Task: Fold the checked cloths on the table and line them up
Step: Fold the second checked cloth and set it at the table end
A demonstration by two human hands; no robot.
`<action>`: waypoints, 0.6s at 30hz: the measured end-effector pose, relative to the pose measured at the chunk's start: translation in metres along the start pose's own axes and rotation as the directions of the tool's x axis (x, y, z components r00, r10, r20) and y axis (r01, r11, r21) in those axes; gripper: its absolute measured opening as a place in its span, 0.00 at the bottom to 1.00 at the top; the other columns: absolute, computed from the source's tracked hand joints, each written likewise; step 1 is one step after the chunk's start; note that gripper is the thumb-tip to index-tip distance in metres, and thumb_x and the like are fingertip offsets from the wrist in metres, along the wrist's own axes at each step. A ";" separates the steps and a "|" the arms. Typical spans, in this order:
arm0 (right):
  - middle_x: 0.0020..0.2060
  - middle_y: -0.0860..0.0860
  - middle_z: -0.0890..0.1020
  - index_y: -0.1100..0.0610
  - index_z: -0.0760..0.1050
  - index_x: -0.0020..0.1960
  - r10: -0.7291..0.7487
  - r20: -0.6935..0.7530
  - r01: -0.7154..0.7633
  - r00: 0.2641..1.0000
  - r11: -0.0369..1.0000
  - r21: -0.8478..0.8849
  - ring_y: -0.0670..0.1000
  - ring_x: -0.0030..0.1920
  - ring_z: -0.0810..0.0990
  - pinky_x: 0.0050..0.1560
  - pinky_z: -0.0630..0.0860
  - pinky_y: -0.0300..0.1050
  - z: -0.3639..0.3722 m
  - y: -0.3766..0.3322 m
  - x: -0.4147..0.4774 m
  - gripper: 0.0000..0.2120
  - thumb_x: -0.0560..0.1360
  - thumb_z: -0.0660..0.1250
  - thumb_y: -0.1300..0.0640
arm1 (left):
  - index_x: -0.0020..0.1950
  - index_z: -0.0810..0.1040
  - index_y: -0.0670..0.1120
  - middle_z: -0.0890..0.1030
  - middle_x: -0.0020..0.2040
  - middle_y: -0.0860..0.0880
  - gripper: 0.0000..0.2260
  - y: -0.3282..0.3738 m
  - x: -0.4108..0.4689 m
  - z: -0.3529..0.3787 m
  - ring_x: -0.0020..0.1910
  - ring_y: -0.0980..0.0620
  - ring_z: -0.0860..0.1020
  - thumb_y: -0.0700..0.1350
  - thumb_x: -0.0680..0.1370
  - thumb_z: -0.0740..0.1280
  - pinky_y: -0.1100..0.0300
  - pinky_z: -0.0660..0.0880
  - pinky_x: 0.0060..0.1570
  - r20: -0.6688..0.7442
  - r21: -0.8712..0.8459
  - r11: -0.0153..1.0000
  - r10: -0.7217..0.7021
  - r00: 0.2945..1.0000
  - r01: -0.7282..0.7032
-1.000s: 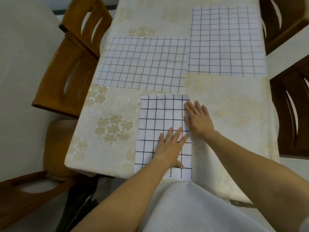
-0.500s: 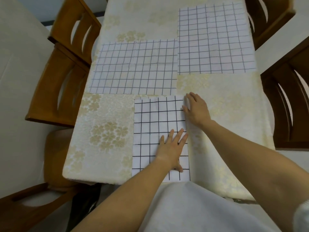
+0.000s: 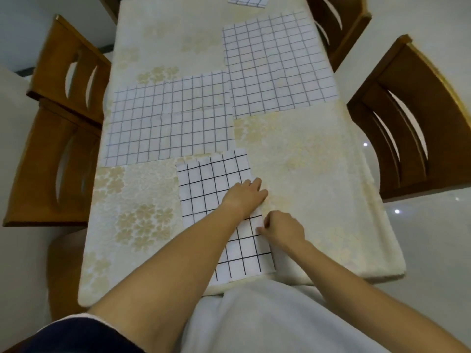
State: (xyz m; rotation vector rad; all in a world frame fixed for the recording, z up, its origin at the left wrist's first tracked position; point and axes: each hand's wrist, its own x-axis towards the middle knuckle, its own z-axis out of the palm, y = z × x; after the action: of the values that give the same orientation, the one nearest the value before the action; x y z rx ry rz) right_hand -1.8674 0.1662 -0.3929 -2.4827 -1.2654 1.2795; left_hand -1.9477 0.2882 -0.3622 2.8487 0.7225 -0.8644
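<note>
A folded white cloth with bold black checks [image 3: 204,184] lies on the table's near middle, reaching to the front edge. My left hand [image 3: 244,197] rests on its right edge, fingers pointing right and pressing down. Just nearer to me, my right hand [image 3: 283,230] is curled and pinches the same right edge. A larger thin-checked cloth [image 3: 168,121] lies flat at the mid left, touching the folded one's far edge. Another thin-checked cloth [image 3: 277,64] lies at the far right. A small piece of checked cloth [image 3: 248,0] shows at the table's far end.
The table wears a cream floral cover [image 3: 318,187]. Wooden chairs stand along the left side [image 3: 51,161] [image 3: 71,54] and the right side [image 3: 413,123] [image 3: 339,24]. My white-clad lap presses against the front edge.
My left hand slid forward and right onto the cloth's right edge. My right hand drew back toward me and curled onto that edge. The view shifted, showing more of the table.
</note>
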 end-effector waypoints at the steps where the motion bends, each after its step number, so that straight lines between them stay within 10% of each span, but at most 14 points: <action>1: 0.41 0.49 0.83 0.52 0.78 0.47 -0.004 -0.009 0.004 1.000 1.000 0.012 0.53 0.45 0.82 0.45 0.79 0.46 0.001 0.002 0.002 0.10 0.76 0.70 0.45 | 0.70 0.68 0.46 0.66 0.69 0.42 0.21 0.000 0.002 -0.001 0.63 0.41 0.70 0.34 0.79 0.65 0.52 0.68 0.53 -0.003 0.047 0.999 0.021 1.000 -0.021; 6: 0.41 0.48 0.81 0.51 0.72 0.46 -0.063 -0.056 0.069 0.996 0.990 0.125 0.53 0.45 0.80 0.47 0.77 0.49 -0.012 0.010 0.014 0.09 0.77 0.69 0.48 | 0.71 0.70 0.47 0.70 0.71 0.45 0.18 -0.012 0.011 0.000 0.72 0.41 0.66 0.37 0.82 0.62 0.43 0.52 0.79 -0.075 0.232 0.960 0.178 0.981 -0.156; 12: 0.45 0.51 0.84 0.52 0.80 0.51 -0.224 -0.130 0.238 0.966 0.966 0.102 0.54 0.47 0.81 0.48 0.77 0.48 -0.068 0.015 0.052 0.05 0.80 0.69 0.51 | 0.66 0.74 0.49 0.79 0.61 0.48 0.12 -0.045 0.022 -0.023 0.65 0.44 0.74 0.39 0.84 0.60 0.43 0.48 0.79 -0.090 0.129 0.989 0.091 0.992 -0.080; 18: 0.46 0.52 0.82 0.50 0.82 0.52 -0.354 -0.080 0.348 0.932 0.934 -0.086 0.52 0.46 0.79 0.44 0.72 0.44 -0.135 0.005 0.100 0.06 0.80 0.69 0.49 | 0.57 0.77 0.49 0.78 0.47 0.48 0.07 -0.085 0.014 -0.025 0.50 0.44 0.78 0.48 0.86 0.60 0.52 0.72 0.44 -0.080 -0.388 0.914 -0.162 0.984 0.119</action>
State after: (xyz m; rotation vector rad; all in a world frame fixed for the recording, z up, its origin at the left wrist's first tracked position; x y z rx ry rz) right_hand -1.7380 0.2713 -0.3717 -2.1903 -1.6607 1.0328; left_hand -1.9641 0.3747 -0.3439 2.5314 0.9972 -0.5097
